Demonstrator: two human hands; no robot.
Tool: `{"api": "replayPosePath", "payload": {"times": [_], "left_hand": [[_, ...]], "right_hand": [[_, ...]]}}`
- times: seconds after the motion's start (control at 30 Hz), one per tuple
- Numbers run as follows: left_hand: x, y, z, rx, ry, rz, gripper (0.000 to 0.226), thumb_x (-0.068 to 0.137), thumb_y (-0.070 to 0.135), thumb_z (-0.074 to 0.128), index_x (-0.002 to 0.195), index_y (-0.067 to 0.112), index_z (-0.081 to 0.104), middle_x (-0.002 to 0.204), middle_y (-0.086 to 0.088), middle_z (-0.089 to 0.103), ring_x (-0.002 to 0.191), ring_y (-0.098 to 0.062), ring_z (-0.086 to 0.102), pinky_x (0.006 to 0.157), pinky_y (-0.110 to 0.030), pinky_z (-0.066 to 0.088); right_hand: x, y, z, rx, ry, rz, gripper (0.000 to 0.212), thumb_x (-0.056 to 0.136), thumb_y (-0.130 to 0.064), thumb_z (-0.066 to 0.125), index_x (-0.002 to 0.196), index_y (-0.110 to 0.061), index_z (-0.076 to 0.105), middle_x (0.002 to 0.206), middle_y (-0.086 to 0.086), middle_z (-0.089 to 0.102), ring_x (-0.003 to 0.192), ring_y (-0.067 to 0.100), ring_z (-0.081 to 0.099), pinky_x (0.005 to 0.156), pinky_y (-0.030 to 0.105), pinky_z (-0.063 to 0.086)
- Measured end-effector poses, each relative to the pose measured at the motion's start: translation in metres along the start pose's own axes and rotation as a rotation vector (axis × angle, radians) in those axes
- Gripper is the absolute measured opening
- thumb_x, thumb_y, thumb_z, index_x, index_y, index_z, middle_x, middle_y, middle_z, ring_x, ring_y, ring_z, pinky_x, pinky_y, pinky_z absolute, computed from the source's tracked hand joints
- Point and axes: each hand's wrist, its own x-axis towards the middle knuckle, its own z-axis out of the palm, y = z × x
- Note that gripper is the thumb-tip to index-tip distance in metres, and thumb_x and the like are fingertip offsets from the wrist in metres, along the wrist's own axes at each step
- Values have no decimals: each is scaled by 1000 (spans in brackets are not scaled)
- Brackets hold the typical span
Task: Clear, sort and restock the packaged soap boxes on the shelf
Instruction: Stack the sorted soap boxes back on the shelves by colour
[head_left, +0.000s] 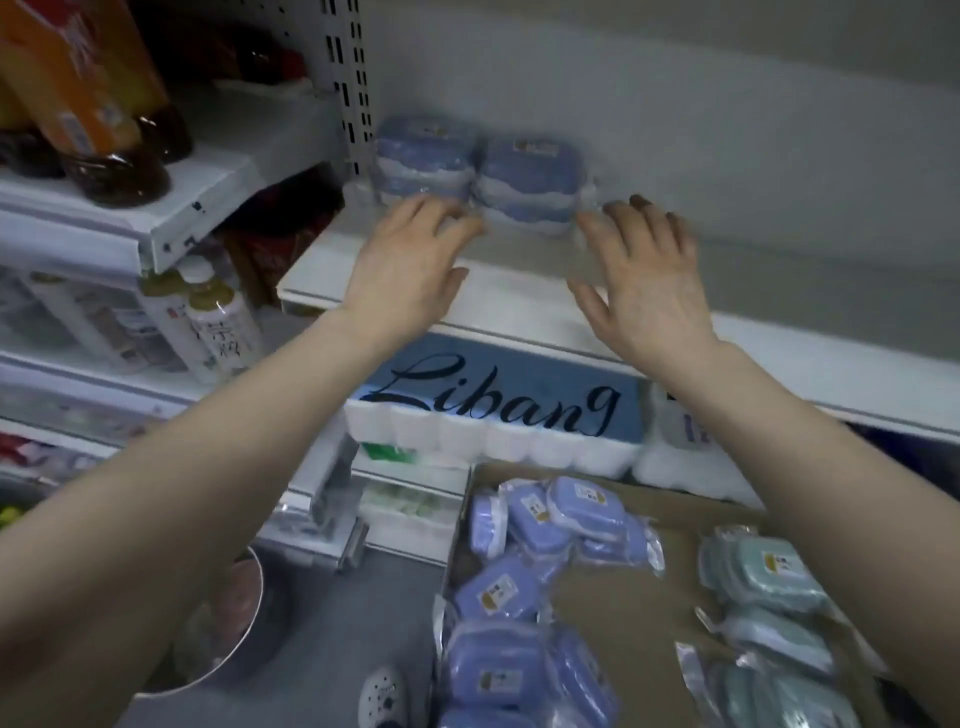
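Cardboard comes first: an open carton (623, 597) lies nearest, low in the view. It holds loose lilac-blue soap boxes (498, 670) on its left side and teal soap boxes (769, 571) on its right. Beyond it, a blue-and-white tissue pack (493, 400) sits under the white shelf (519, 275).

Over that shelf I have both hands out, palms down. The left hand (410, 265) has its fingers straight and slightly spread, the tips touching the front of the left stack (423, 156). The right hand (649, 286) is spread wide and holds nothing. It is just beside the right stack (530, 182); motion blur hides whether it touches.

Both stacks are blue wrapped soap boxes. They stand pressed together at the shelf's back left, next to the slotted upright (353, 78).

I judge the step to be squaring these stacks. To do it well, I would press with flat fingers from both sides at once. I would push low down, so the upper boxes do not slide on their glossy wrap. I would also keep the fronts level and leave the bare shelf on the right for the teal ones.
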Motion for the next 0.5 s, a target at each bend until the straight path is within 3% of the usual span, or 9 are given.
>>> {"api": "replayPosePath", "payload": {"times": [0.27,0.4,0.5], "left_hand": [[-121,98,6,-79,-69,-32,43,80,16,65,122,11,61,120,-13,58,115,-34,51,100,-42,40],[-200,143,30,-160,-199,-122,40,82,22,63,120,12,62,119,-11,58,112,-33,52,96,-41,43],[-259,173,52,-233,-339,-193,47,72,17,77,117,15,64,118,-7,60,110,-30,54,94,-38,45]], "right_hand": [[-141,-13,-14,155,-56,-44,55,96,-37,50,144,-12,42,141,18,47,137,38,36,111,53,27],[-214,-26,8,254,-153,-44,57,94,-33,58,144,-12,42,139,18,49,135,39,39,110,53,31],[-265,-36,25,348,-252,11,56,92,-33,54,143,-12,43,137,16,50,129,37,44,105,51,37]]}}
